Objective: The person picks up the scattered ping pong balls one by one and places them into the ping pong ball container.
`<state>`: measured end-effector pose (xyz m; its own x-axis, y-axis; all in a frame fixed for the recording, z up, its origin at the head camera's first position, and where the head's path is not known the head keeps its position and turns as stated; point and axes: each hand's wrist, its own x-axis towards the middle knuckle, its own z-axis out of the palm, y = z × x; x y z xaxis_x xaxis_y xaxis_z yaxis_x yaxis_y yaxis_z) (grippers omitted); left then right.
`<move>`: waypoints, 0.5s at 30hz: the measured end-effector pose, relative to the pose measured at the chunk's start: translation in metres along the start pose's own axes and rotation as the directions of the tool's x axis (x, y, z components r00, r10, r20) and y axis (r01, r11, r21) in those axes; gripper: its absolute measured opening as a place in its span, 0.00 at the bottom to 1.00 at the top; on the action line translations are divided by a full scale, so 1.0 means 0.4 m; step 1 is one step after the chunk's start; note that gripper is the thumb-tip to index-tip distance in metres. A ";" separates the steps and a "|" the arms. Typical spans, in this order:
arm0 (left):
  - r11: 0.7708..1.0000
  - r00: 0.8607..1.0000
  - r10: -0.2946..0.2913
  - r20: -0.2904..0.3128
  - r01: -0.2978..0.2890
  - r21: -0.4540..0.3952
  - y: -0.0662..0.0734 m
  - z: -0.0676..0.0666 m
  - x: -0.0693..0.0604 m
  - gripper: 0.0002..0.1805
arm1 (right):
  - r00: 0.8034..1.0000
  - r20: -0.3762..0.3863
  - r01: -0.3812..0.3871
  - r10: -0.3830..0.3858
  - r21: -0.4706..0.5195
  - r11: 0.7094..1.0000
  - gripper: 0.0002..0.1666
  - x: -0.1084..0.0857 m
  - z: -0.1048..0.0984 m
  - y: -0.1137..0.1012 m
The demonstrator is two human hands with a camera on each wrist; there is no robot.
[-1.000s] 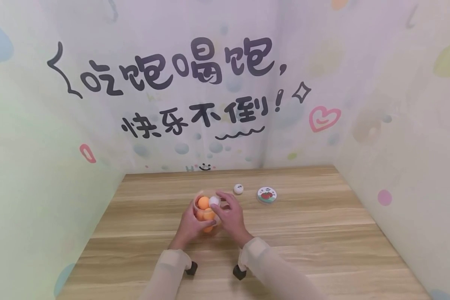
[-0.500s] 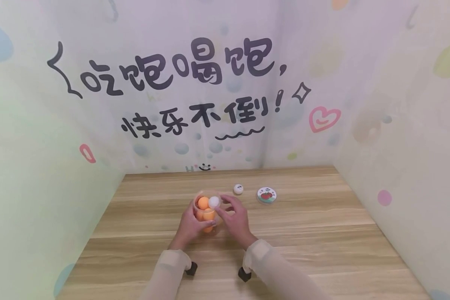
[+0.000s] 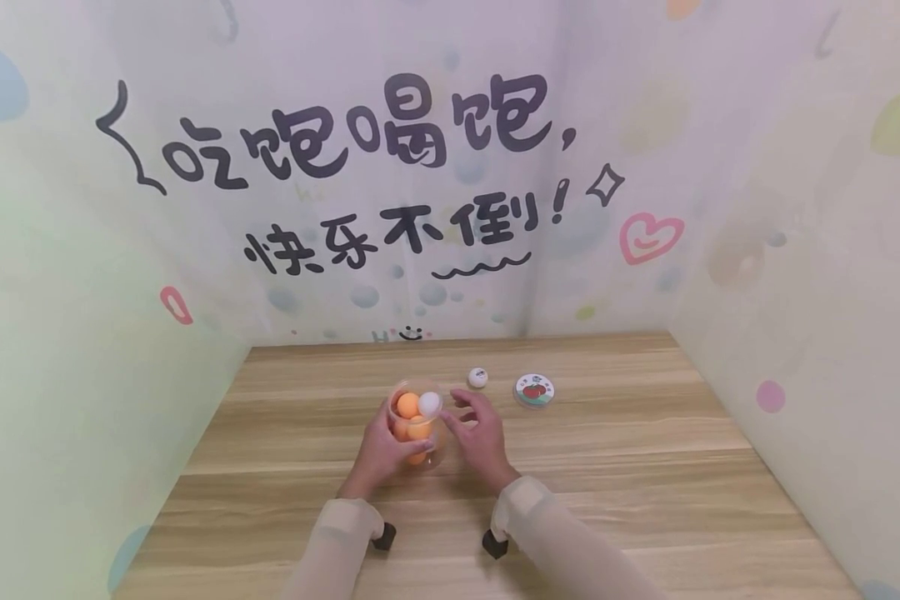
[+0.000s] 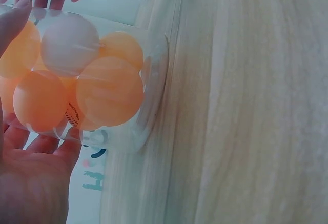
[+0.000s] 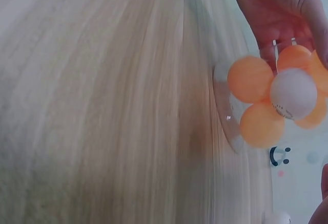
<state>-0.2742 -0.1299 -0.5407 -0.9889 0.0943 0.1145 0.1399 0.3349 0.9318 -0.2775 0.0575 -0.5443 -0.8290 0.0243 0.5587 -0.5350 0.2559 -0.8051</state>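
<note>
A clear plastic jar point(image 3: 437, 454) full of orange and white ping-pong balls stands on the table. My left hand point(image 3: 381, 452) grips it from the left side, thumb across the near wall. At the mouth lie an orange ball point(image 3: 408, 406) and a white ball point(image 3: 430, 405). Through the wall in the left wrist view, another orange ball point(image 4: 110, 92) shows low in the jar. My right hand point(image 3: 482, 435) is just right of the jar, fingers loosely bent and holding nothing. In the right wrist view, only a bit of the right hand point(image 5: 322, 203) shows at the edge.
Behind the hands, a loose white ping-pong ball point(image 3: 477, 377) sits on the wooden table point(image 3: 645, 483). To its right lies a round disc with a tomato picture point(image 3: 534, 390), like a lid. Printed walls point(image 3: 450, 250) enclose the back and sides.
My right hand has drawn away to the right from the white ball at the jar's mouth. The left hand and the jar have stayed in place.
</note>
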 end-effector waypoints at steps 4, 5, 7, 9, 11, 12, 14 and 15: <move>1.000 1.000 -0.001 0.001 0.001 -0.003 0.000 0.000 -0.001 0.56 | 0.999 -0.006 -0.037 0.037 -0.013 0.999 0.23 0.001 -0.004 0.004; 1.000 1.000 -0.002 0.002 0.002 -0.005 0.000 0.000 -0.001 0.56 | 0.999 -0.008 -0.044 0.044 -0.017 0.999 0.23 0.002 -0.005 0.004; 1.000 1.000 -0.005 0.002 0.005 -0.004 -0.001 0.000 -0.001 0.57 | 0.998 -0.005 -0.063 0.063 -0.028 0.998 0.24 0.004 -0.006 0.003; 1.000 1.000 -0.004 0.001 0.004 -0.011 0.000 0.001 0.000 0.57 | 0.996 -0.004 -0.092 0.092 -0.048 0.995 0.24 0.006 -0.007 0.006; 1.000 1.000 -0.004 0.003 0.004 -0.017 0.001 0.001 -0.001 0.57 | 0.993 -0.005 -0.116 0.116 -0.071 0.991 0.25 0.008 -0.007 0.010; 1.000 1.000 -0.005 0.003 0.005 -0.018 0.002 0.001 -0.001 0.57 | 0.992 -0.007 -0.125 0.125 -0.084 0.989 0.25 0.009 -0.008 0.013; 1.000 1.000 -0.004 0.003 0.004 -0.020 0.005 0.001 -0.001 0.57 | 0.990 -0.014 -0.142 0.141 -0.102 0.985 0.24 0.011 -0.009 0.019; 1.000 1.000 -0.009 0.002 0.009 -0.017 0.005 0.001 -0.001 0.57 | 0.990 -0.019 -0.143 0.142 -0.104 0.984 0.24 0.013 -0.010 0.022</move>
<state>-0.2735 -0.1289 -0.5389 -0.9900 0.0935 0.1057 0.1304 0.3194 0.9386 -0.2858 0.0639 -0.5479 -0.8934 0.0789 0.4423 -0.3910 0.3485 -0.8519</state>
